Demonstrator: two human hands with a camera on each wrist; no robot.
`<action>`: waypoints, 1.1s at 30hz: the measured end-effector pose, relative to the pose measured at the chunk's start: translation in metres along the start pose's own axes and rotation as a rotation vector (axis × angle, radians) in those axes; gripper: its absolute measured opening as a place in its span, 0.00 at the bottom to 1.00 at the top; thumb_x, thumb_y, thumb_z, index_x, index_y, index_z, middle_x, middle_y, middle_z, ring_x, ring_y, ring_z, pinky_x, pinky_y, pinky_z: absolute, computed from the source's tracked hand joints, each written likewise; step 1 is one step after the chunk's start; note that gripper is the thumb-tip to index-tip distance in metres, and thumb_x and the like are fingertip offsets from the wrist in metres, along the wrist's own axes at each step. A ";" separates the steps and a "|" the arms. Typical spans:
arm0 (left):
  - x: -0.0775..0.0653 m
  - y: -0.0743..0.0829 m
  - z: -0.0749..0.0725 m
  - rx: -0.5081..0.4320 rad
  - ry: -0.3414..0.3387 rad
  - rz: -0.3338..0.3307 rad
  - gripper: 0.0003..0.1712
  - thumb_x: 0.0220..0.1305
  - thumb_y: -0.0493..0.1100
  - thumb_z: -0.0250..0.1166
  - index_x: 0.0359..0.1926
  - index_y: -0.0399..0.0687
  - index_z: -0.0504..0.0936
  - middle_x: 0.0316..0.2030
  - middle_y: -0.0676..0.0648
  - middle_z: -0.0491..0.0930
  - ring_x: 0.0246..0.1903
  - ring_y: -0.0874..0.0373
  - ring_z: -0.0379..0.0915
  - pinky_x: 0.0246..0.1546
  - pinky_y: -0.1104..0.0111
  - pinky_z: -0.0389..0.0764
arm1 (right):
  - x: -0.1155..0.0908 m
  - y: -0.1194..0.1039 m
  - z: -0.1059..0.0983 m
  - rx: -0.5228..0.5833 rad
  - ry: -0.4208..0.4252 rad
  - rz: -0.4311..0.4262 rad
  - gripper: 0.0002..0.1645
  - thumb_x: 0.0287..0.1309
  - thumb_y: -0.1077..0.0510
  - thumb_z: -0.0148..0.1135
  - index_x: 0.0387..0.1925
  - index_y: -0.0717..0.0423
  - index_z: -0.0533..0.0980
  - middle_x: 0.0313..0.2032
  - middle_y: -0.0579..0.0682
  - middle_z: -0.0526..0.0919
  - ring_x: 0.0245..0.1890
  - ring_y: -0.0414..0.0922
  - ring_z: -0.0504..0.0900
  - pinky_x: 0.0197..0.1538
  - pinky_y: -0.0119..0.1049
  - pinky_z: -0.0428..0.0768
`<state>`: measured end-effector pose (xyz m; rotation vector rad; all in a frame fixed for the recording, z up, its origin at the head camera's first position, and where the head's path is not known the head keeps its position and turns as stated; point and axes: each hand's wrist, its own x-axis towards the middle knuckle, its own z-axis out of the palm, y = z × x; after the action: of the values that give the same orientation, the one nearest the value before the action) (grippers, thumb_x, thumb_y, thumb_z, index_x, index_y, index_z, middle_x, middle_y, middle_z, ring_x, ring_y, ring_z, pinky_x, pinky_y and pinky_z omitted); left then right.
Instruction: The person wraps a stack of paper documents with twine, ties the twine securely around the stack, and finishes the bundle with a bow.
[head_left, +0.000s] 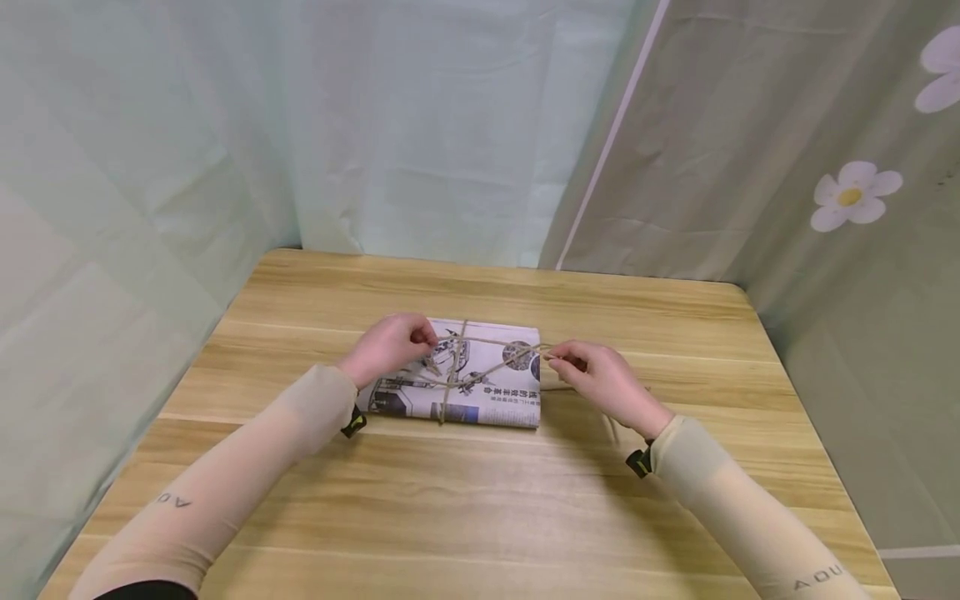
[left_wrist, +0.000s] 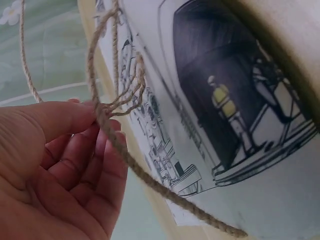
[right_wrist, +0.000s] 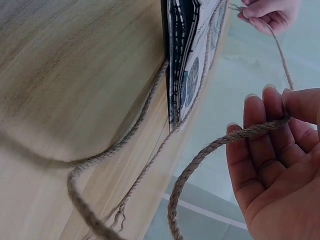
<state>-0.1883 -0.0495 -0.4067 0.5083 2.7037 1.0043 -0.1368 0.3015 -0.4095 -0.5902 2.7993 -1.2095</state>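
A folded newspaper bundle [head_left: 504,415] lies flat on the table, with brown twine [head_left: 454,363] running across it in more than one direction. At its left edge, my left hand [head_left: 396,343] pinches a strand between thumb and index finger; frayed twine ends [left_wrist: 127,97] stick out past those fingertips in the left wrist view. Just off the right edge, my right hand [head_left: 603,382] pinches another length of twine [right_wrist: 200,155] between thumb and forefinger, its other fingers loosely bent. One strand stretches over the paper between the two hands.
The wooden table [head_left: 480,508] ends at a pale curtain [head_left: 450,133] behind and on the left. A grey flowered curtain [head_left: 847,275] hangs at the right. Loose twine [right_wrist: 80,185] trails on the table right of the bundle.
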 end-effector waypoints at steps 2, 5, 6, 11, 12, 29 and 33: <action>0.001 0.000 0.003 0.008 -0.006 0.003 0.06 0.64 0.32 0.67 0.42 0.39 0.85 0.35 0.48 0.83 0.36 0.54 0.79 0.42 0.59 0.82 | 0.000 0.000 0.000 -0.003 0.001 0.005 0.08 0.72 0.51 0.63 0.46 0.46 0.85 0.32 0.43 0.84 0.31 0.42 0.79 0.33 0.39 0.79; 0.002 0.001 0.007 0.019 -0.026 0.018 0.06 0.62 0.30 0.66 0.40 0.40 0.84 0.35 0.48 0.83 0.36 0.54 0.78 0.42 0.59 0.82 | -0.001 0.000 0.001 -0.005 -0.001 0.007 0.09 0.72 0.50 0.63 0.46 0.46 0.85 0.33 0.44 0.85 0.32 0.43 0.79 0.34 0.40 0.80; 0.002 0.002 0.008 0.022 -0.034 0.027 0.06 0.61 0.30 0.66 0.40 0.39 0.85 0.34 0.47 0.83 0.36 0.54 0.78 0.43 0.59 0.82 | -0.001 0.000 0.001 -0.005 0.000 0.006 0.09 0.72 0.50 0.63 0.46 0.46 0.85 0.33 0.44 0.85 0.32 0.43 0.79 0.34 0.40 0.80; 0.002 0.003 0.013 0.071 -0.068 0.050 0.05 0.59 0.31 0.67 0.37 0.41 0.85 0.32 0.48 0.82 0.34 0.54 0.76 0.42 0.58 0.80 | -0.002 -0.001 0.002 0.000 0.002 0.000 0.09 0.72 0.51 0.63 0.46 0.47 0.85 0.34 0.45 0.85 0.32 0.43 0.79 0.35 0.41 0.80; 0.003 0.004 0.014 0.077 -0.079 0.044 0.04 0.59 0.32 0.68 0.36 0.42 0.85 0.31 0.48 0.81 0.34 0.54 0.76 0.42 0.58 0.79 | -0.002 -0.002 0.002 0.003 0.002 0.000 0.09 0.72 0.51 0.63 0.46 0.48 0.85 0.33 0.45 0.85 0.32 0.43 0.79 0.34 0.41 0.80; 0.006 0.014 0.015 0.178 -0.092 0.054 0.08 0.59 0.29 0.63 0.37 0.43 0.84 0.30 0.48 0.79 0.33 0.53 0.74 0.40 0.58 0.77 | 0.009 0.000 0.014 -0.017 -0.024 0.011 0.08 0.71 0.56 0.62 0.45 0.53 0.84 0.31 0.45 0.81 0.30 0.44 0.76 0.32 0.40 0.77; 0.008 0.013 0.015 0.177 -0.094 0.051 0.07 0.59 0.30 0.64 0.37 0.43 0.84 0.30 0.49 0.79 0.34 0.53 0.74 0.40 0.58 0.77 | 0.022 0.004 0.024 -0.099 -0.081 0.008 0.08 0.69 0.56 0.62 0.45 0.53 0.83 0.29 0.43 0.77 0.29 0.43 0.74 0.33 0.39 0.74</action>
<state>-0.1873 -0.0284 -0.4100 0.6428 2.7217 0.7362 -0.1543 0.2793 -0.4269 -0.6181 2.8031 -1.0258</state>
